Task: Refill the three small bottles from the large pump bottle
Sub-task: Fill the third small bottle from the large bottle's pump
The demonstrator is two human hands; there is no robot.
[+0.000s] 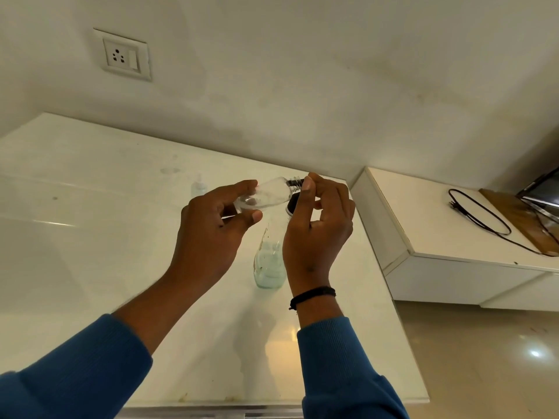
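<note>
My left hand [211, 225] grips a small clear bottle [269, 195] by its base, tipped on its side above the counter with the neck pointing right. My right hand [317, 225] pinches the bare threaded neck [295, 182] with thumb and forefinger. A black cap [292, 204] shows just below the neck, half hidden by my right thumb; I cannot tell what holds it. The large clear bottle [269, 264], with pale liquid in its lower part, stands on the white counter [90, 237] under my hands, its top hidden. A second small bottle [198, 187] stands further back.
A wall with a socket plate [122, 55] rises behind the counter. To the right a lower white ledge [438, 225] carries a black cable [481, 216] and a wooden board [526, 219]. The counter's right edge drops to the floor [484, 358].
</note>
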